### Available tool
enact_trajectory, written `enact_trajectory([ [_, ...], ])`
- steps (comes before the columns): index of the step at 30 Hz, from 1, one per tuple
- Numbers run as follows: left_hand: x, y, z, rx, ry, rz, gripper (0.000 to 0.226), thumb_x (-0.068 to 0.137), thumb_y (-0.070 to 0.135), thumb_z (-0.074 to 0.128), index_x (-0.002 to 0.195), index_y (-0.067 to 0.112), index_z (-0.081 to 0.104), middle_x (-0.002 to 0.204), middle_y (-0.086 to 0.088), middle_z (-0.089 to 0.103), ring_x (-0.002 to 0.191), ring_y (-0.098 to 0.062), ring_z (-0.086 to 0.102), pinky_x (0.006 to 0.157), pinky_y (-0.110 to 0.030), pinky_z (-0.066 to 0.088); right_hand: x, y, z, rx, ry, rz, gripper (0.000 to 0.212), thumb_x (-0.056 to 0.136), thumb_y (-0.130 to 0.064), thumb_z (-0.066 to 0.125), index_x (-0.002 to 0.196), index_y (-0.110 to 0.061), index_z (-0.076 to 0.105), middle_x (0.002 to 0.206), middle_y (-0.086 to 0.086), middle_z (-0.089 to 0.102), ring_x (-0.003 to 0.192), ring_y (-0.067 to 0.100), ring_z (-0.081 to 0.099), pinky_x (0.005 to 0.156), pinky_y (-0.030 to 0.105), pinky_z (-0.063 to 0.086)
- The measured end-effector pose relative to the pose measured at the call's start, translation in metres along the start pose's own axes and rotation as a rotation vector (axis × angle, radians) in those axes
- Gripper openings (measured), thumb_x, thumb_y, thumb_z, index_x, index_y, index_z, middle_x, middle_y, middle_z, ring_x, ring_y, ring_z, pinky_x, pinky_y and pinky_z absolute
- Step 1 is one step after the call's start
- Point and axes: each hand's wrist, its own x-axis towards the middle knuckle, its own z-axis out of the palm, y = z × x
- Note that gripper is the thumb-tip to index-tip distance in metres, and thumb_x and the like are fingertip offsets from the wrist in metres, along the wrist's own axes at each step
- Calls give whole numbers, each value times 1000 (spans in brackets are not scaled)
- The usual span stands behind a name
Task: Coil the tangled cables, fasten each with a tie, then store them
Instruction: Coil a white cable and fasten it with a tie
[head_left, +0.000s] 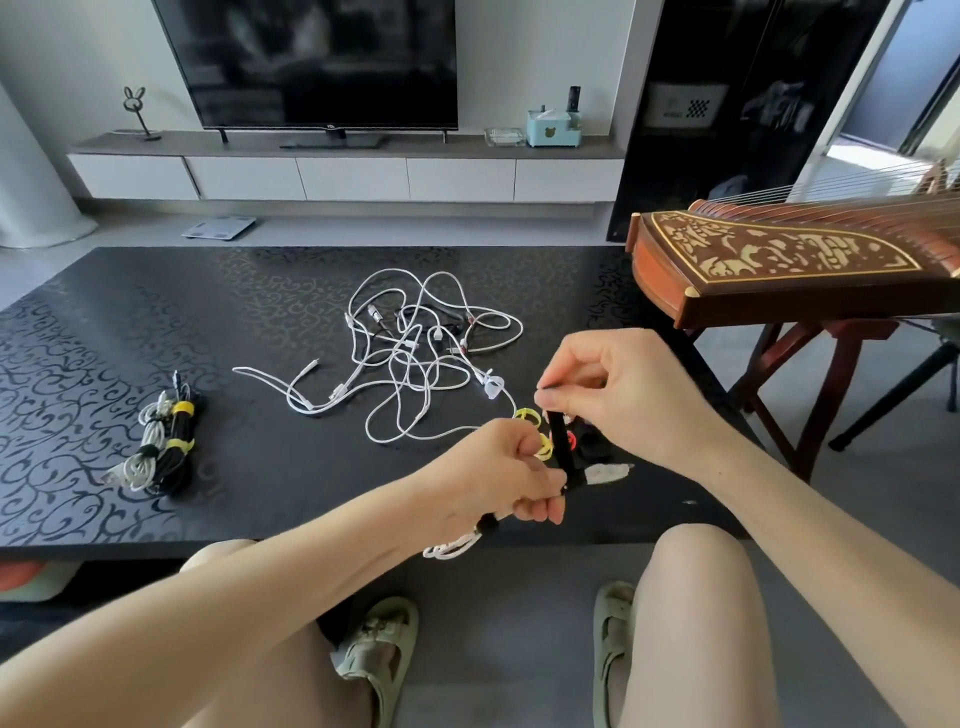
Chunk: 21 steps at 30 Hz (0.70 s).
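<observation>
partway through — the left hand (511, 475) grips a coiled white cable (451, 546) while the right hand (613, 395) pinches the black tie (560, 448) upward; tied bundles (163, 447) lie far left, the tangled pile (415, 353) beyond the fingers waits.

brightness: we see an evenly lit room, daylight and soft, nothing dim.
source: we place the light at the far right, where a doorway (852, 150) glows pale and washed out.
glare: we find sheen on the dark table (156, 322) and hazy reflections on the television (311, 57) and the glossy black cabinet (727, 104).
shadows: we see faint, soft-edged ones under the table's near edge.
distortion: we note wide-angle bending; the table edges bow and the forearms swell toward the bottom corners.
sharpness: we find the centre fairly crisp, with slight smear on the zither (779, 265) strings at right.
</observation>
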Motion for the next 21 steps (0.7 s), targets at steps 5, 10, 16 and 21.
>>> enact_trajectory([
  [5, 9, 5, -11, -412, 15, -124, 36, 90, -12, 45, 70, 14, 32, 49, -11, 55, 44, -15, 42, 41, -17, 32, -36, -13, -8, -176, 130, -312, 4, 78, -9, 71, 75, -8, 74, 69, -1, 68, 65, 14, 63, 60, 31, 49],
  [10, 12, 5, -14, -653, -45, -206, 40, 90, -14, 38, 62, 15, 29, 49, -11, 49, 38, -12, 40, 37, -17, 33, -76, 18, 8, -298, 160, -622, 16, 81, -3, 57, 80, -1, 73, 81, 10, 72, 63, 24, 63, 65, 32, 52],
  [16, 9, 3, -5, -639, -96, -174, 40, 91, -9, 38, 60, 16, 33, 50, -7, 46, 41, -10, 34, 39, -16, 28, -88, 71, 33, -506, 168, -694, 20, 79, 8, 64, 97, 1, 65, 102, 21, 70, 70, 24, 61, 68, 29, 49],
  [21, 6, 7, -6, -289, 16, 105, 34, 90, -3, 54, 72, 14, 31, 56, -11, 57, 48, -18, 43, 47, -19, 36, -80, 77, 39, -590, 252, -747, 10, 84, 4, 64, 85, 7, 73, 102, 21, 70, 81, 27, 68, 72, 33, 55],
])
